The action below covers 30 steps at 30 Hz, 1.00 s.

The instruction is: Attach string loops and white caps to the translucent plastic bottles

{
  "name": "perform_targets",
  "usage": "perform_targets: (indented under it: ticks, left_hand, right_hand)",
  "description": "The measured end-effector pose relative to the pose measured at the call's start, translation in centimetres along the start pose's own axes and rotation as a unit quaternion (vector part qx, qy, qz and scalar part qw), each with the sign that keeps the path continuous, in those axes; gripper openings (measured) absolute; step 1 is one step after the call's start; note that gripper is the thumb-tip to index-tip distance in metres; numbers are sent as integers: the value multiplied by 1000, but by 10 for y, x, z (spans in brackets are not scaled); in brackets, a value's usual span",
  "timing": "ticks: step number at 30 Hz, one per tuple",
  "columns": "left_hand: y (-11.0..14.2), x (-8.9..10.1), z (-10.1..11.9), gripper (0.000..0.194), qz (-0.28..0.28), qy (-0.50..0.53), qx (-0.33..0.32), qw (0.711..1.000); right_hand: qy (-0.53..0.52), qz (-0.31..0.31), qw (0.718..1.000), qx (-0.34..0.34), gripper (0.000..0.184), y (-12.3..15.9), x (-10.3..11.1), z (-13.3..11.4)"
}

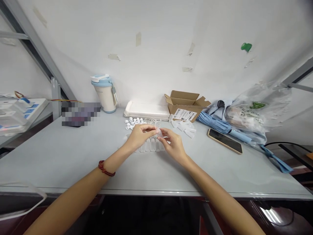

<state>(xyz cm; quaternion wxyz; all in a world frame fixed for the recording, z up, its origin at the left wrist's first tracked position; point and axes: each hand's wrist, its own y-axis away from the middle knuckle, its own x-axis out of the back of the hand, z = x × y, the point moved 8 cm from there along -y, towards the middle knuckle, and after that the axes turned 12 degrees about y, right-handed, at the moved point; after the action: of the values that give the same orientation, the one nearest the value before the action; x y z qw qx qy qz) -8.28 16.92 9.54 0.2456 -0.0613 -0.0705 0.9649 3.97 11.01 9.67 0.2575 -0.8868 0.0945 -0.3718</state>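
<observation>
1. While the two hands work close together above the tabletop (61,156), the left hand (140,137) and the right hand (172,145) both pinch a small clear plastic piece (158,132) with their fingertips.
2. The grip of each hand is closed on this piece. The piece is see-through and the fingers cover part of it, so its shape is hard to tell.
3. The piece is held up in the air, just above a row of clear plastic parts (149,146) that lie on the tabletop.
4. To do this well, hold the piece with the tips of the fingers, not the palms. Keep both hands low and close, and move slowly, since a tiny clear thing can slip and be hard to find.
5. Just past the hands lies a pile of small white plastic bits (133,123). To the right are more clear parts (182,126), near an open cardboard box (186,101).
6. A red bead bracelet (105,168) sits on the left wrist. A phone (225,141) lies well to the right.
</observation>
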Motion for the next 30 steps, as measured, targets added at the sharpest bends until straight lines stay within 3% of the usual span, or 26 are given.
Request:
perform_targets:
  ticks: [5, 12, 16, 18, 20, 23, 26, 30]
  left_hand:
    - [1, -2, 2, 22, -24, -44, 1, 999]
    - [4, -2, -1, 19, -53, -93, 2, 994]
    - [6, 1, 3, 23, -12, -155, -39, 987]
    - [11, 0, 17, 27, 29, -222, -127, 966]
    - [22, -8, 33, 29, 46, -282, -243, 927]
    - [38, -28, 45, 32, -13, -335, -360, 871]
    - [43, -42, 39, 34, -87, -385, -373, 840]
    - [40, -44, 32, 35, -96, -434, -366, 817]
  right_hand:
    - [-20, -13, 1000, -3, 37, 2, -3, -1]
    - [-4, -17, 1000, 11, 27, 3, -5, -6]
    - [-5, 5, 1000, -6, 26, 1, 0, -4]
    - [-14, 12, 1000, -20, 25, 0, 3, -2]
    - [-34, 11, 999, -39, 24, -1, 3, 0]
    - [-81, 2, 994, -79, 25, -1, 2, 6]
    - [-125, -4, 985, -115, 28, 0, 1, 11]
    - [-155, 0, 977, -144, 30, 1, -1, 15]
